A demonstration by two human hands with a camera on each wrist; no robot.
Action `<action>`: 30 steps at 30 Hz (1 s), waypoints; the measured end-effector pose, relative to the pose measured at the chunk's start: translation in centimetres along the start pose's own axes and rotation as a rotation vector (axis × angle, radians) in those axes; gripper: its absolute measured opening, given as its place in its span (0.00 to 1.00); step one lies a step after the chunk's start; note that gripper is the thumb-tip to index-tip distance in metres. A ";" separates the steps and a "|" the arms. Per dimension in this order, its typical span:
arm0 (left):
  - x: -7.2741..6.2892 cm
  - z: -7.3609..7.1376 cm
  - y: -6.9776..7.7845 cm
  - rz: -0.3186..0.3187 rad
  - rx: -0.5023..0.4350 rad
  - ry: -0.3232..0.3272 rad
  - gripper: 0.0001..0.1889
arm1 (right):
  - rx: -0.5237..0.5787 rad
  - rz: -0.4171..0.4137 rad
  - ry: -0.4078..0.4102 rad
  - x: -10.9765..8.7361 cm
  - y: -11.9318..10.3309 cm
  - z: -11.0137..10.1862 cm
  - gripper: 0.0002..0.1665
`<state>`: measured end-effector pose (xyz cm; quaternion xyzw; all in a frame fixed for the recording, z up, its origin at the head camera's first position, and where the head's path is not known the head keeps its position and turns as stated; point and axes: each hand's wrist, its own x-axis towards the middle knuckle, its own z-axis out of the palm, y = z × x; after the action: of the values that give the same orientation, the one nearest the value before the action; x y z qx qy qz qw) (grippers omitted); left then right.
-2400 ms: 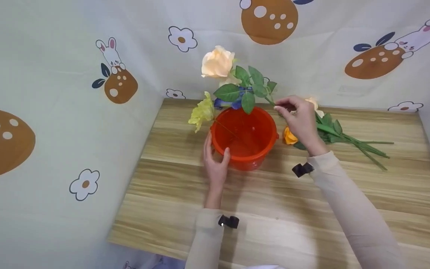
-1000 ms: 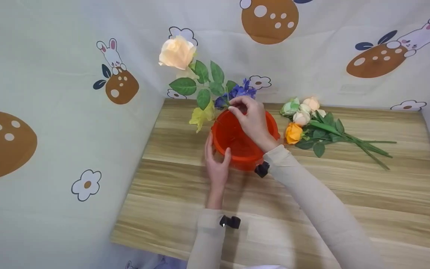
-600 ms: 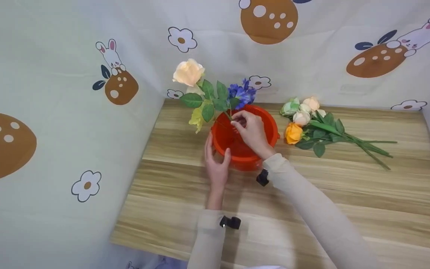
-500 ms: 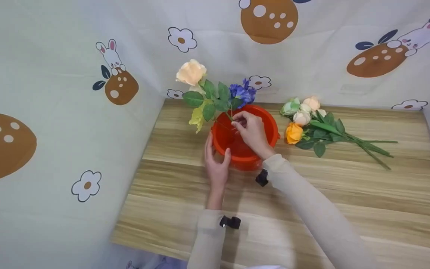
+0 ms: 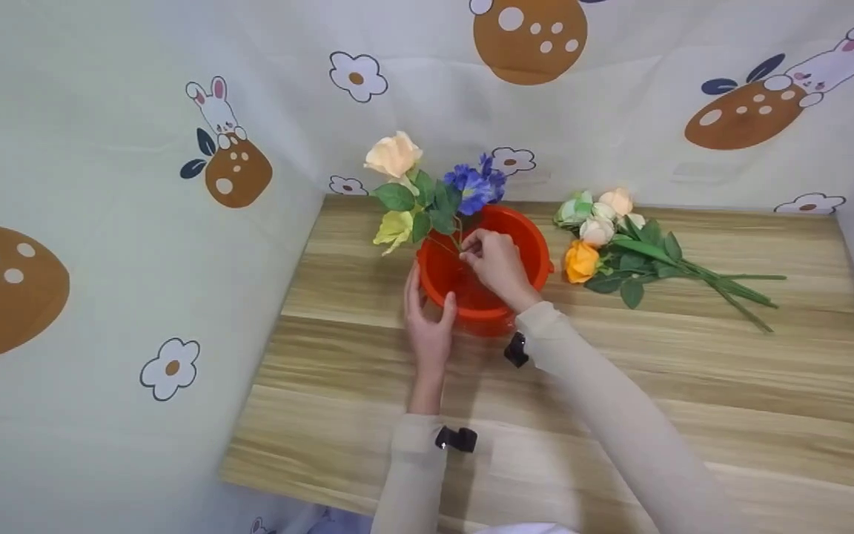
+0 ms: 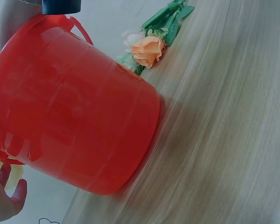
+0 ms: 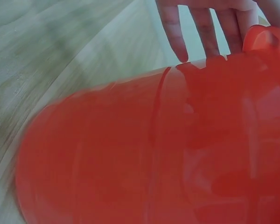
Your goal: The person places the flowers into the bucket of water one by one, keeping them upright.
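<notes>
A red bucket (image 5: 482, 315) stands upright at the back of the table. My left hand (image 5: 429, 330) rests against its left side, fingers extended and thumb spread toward the front. My right hand (image 5: 500, 263), over the bucket's mouth, pinches the green stem of an artificial peach rose (image 5: 394, 154), whose bloom leans out over the back left. A yellow flower (image 5: 395, 228) hangs past the left rim, its thin stem running into the bucket. Blue flowers (image 5: 475, 185) rise at the back rim. The lower end of the rose stem is hidden by my right hand.
To the bucket's right lie several artificial roses, among them an orange rose (image 5: 581, 261) and pale roses (image 5: 596, 230), with stems (image 5: 738, 285) pointing right. The wooden table (image 5: 338, 356) meets a patterned cloth wall (image 5: 620, 96) behind and at the left.
My right hand has brought the peach rose leftward from beside the bucket to over its mouth, then lowered it. The rose has tipped slightly right. My left hand has stayed on the bucket.
</notes>
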<state>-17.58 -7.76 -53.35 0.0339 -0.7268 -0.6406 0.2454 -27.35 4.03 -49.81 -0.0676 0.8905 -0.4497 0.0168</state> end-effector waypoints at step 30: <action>-0.4 0.3 0.5 0.012 0.038 0.061 0.32 | -0.215 0.141 -0.135 -0.1 0.4 0.3 0.08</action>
<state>-17.20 -7.27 -53.05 0.0535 -0.7312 -0.6239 0.2706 -27.29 3.97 -50.29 -0.0363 0.9329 -0.3439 0.1006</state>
